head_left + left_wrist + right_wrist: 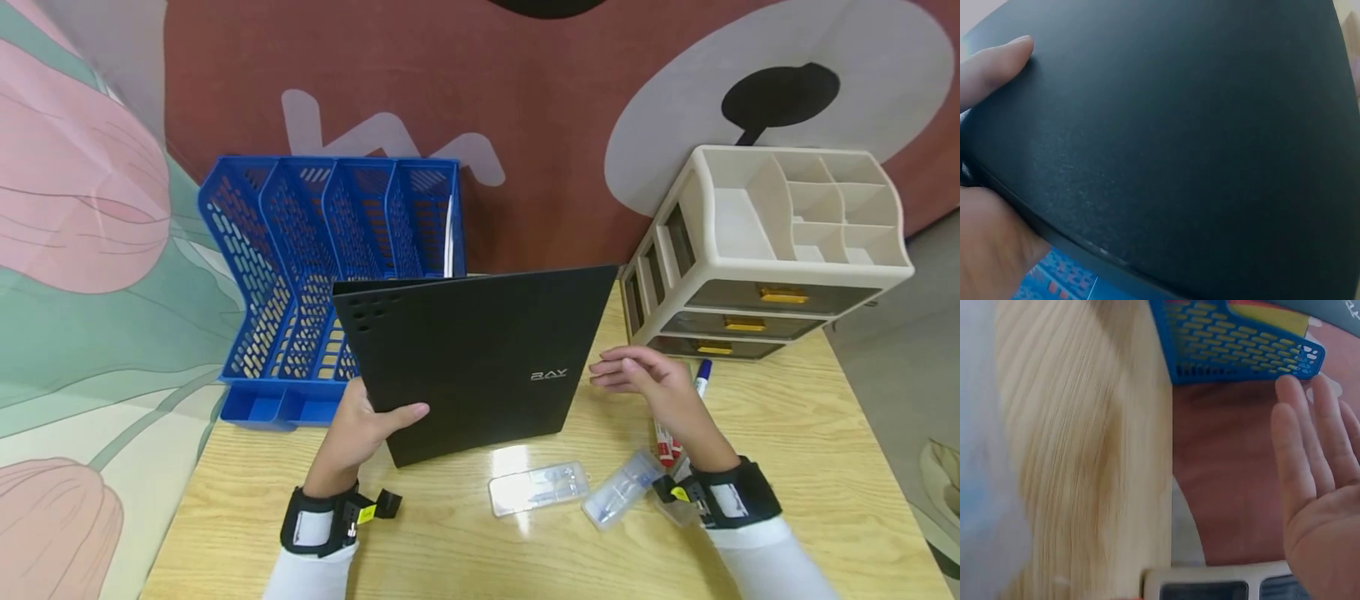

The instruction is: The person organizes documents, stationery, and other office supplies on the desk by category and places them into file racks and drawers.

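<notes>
A black folder (480,358) with "RAY" lettering stands tilted over the table, its front turned toward me. My left hand (363,429) grips the folder's left edge, the thumb lying across the front cover and the other fingers hidden behind it. In the left wrist view, the dark cover (1179,137) fills most of the picture, with the thumb (997,69) on it. Off the folder's right edge, my right hand (660,392) hangs in the air with fingers extended and holds nothing. Behind the folder is a blue file rack (322,387), partly covered by it.
A white sheet-like item (449,237) stands in the rack's right slot. At right sits a cream drawer organizer (806,271). Two clear cases (538,488) (621,490) lie on the wooden table (465,550), with markers (702,375) under my right arm.
</notes>
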Motion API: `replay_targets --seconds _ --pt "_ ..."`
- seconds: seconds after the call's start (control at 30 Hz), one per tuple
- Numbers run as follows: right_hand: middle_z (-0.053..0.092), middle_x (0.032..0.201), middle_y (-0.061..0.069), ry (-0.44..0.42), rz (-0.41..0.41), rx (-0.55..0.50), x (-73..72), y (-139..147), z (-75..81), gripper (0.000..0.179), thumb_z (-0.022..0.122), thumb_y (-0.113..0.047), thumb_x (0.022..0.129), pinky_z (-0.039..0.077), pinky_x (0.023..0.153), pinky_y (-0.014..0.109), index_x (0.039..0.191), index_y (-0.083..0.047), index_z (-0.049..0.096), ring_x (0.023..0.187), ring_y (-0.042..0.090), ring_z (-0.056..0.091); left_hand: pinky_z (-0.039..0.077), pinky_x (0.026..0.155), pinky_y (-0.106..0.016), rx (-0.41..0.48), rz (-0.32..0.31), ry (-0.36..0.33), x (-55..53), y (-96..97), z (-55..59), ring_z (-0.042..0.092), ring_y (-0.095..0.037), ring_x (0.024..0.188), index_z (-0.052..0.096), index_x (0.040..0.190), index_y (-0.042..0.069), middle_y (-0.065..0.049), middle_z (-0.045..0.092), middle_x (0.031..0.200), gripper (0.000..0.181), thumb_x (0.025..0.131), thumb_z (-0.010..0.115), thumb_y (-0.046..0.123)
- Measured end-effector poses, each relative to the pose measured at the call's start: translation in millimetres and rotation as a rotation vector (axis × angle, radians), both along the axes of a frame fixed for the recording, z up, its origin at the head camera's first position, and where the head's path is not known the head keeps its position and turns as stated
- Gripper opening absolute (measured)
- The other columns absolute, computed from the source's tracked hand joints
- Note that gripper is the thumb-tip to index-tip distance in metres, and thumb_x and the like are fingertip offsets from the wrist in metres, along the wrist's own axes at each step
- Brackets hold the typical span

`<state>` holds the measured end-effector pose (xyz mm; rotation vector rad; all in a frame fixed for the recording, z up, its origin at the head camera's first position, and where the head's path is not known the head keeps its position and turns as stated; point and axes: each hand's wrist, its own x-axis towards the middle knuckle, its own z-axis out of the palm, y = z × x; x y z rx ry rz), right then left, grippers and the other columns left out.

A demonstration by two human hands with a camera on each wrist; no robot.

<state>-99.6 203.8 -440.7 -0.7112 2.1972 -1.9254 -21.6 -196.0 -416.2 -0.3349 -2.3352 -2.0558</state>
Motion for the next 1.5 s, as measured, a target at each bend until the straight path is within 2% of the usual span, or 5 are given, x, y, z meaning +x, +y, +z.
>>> replay_targets --seconds 0.43,0.6,0.73,0.9,1.5 --pt "0.069 0.122 0.006 0.148 -0.103 0.424 4.6 24 -1.7 0.027 0.049 -0.016 0.102 0.047 0.088 0.008 0.124 -0.015 0.065 0.105 0.014 0.066 0.052 0.088 -0.027 -0.087 0.186 -0.113 20.9 -20.3 23.0 0.061 -0.017 0.109 0.054 0.129 0.007 0.003 0.067 0.121 0.055 0.079 0.078 0.005" --pt "0.067 0.126 0.005 0.169 -0.116 0.486 4.8 35 -4.8 0.027 0.049 -0.017 0.102 0.046 0.090 0.007 0.124 -0.013 0.065 0.111 0.009 0.061 0.050 0.090 -0.022 -0.072 0.223 -0.071 27.6 -30.6 30.0 0.060 -0.017 0.110 0.052 0.130 0.004 0.004 0.066 0.122 0.057 0.078 0.076 -0.002" --pt "0.063 0.132 0.010 0.201 -0.146 0.549 4.6 41 -6.0 0.026 0.052 -0.016 0.101 0.054 0.093 0.032 0.123 -0.012 0.066 0.118 0.022 0.058 0.049 0.090 -0.020 -0.041 0.242 -0.075 32.9 -39.7 32.5 0.059 -0.015 0.110 0.051 0.130 0.003 0.005 0.065 0.122 0.056 0.079 0.074 -0.004" --pt "0.055 0.141 0.016 0.226 -0.159 0.643 4.9 47 -5.4 0.031 0.057 -0.022 0.098 0.044 0.096 0.066 0.127 -0.013 0.063 0.126 0.039 0.050 0.050 0.089 -0.019 0.016 0.264 -0.119 39.8 -50.3 35.9 0.057 -0.016 0.113 0.047 0.133 0.001 0.000 0.062 0.126 0.060 0.080 0.073 -0.005" --pt "0.036 0.156 0.015 0.386 -0.116 0.818 5.9 62 -10.0 0.058 0.066 -0.026 0.092 0.037 0.099 0.071 0.146 -0.015 0.045 0.141 0.037 0.030 0.053 0.091 -0.025 0.287 0.300 0.020 49.7 -76.9 39.9 0.056 -0.020 0.113 0.036 0.141 -0.003 -0.011 0.056 0.131 0.073 0.076 0.059 -0.028"
